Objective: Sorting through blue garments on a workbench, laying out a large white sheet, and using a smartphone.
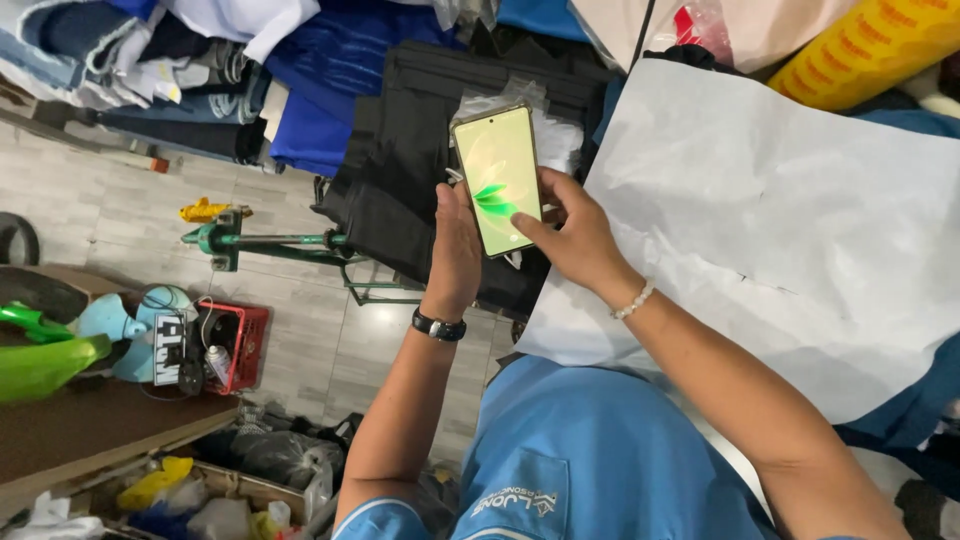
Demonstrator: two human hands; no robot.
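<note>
A smartphone (496, 170) with a lit pale-green screen is held upright in front of me. My left hand (455, 250), with a black watch on the wrist, grips its left edge. My right hand (572, 232), with a white bead bracelet on the wrist, holds the right side, its thumb touching the lower part of the screen. Under the phone lies folded black fabric (410, 170). A large sheet of white paper (780, 220) is spread out to the right of my hands.
Piles of blue, white and dark cloth (300, 70) lie at the top. A yellow roll (870, 45) is at the top right. On the tiled floor stand a green metal frame (270, 242), a red crate (240, 345) and a brown table (90, 430).
</note>
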